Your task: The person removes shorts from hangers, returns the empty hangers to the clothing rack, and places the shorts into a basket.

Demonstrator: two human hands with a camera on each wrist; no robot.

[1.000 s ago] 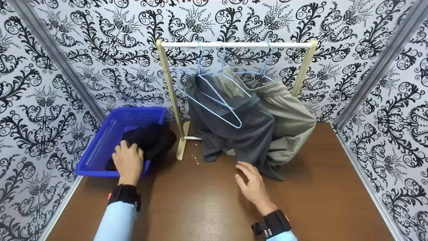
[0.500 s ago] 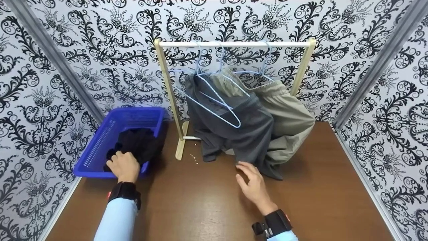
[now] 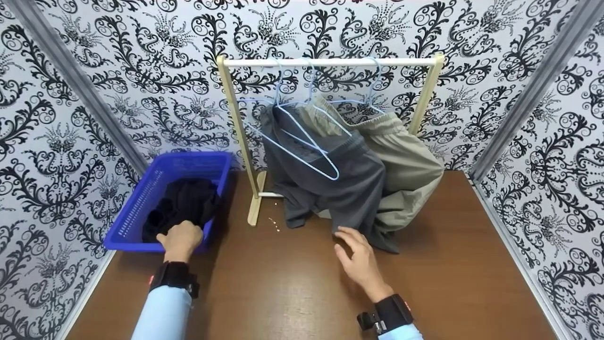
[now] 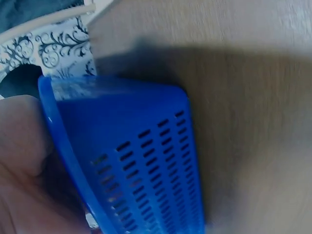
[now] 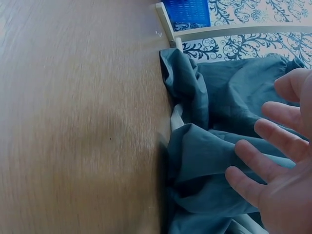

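To the left of the rack (image 3: 237, 113), from where the person stands, a blue plastic basket (image 3: 191, 159) with slotted sides sits on the desk (image 3: 283, 283). Black clothing (image 3: 193, 200) lies bunched inside it. The left hand (image 3: 183, 241) reaches over the basket's edge nearest the person, back of the hand up, its fingers dipping into the black folds. Those fingers are hidden from me, so I can't tell whether they grip the cloth. A black band (image 3: 172, 276) circles that wrist, above a light blue sleeve (image 3: 163, 311).

A few pale crumbs (image 3: 274, 224) lie just right of the rack's left foot. Three light blue hangers (image 3: 292, 153) hook over its top bar. Dark grey trousers (image 3: 337, 182) hang toward the rack's left and middle, the legs trailing down onto the desk.

In front of the rack is the right hand (image 3: 361, 262), fingers spread and gently bent, holding nothing, right beside a grey trouser leg; whether they touch it I can't say. Beige trousers (image 3: 413, 170) hang toward the rack's right post, partly behind the grey pair. Black-and-white patterned walls (image 3: 557, 141) stand behind the rack and on both sides.
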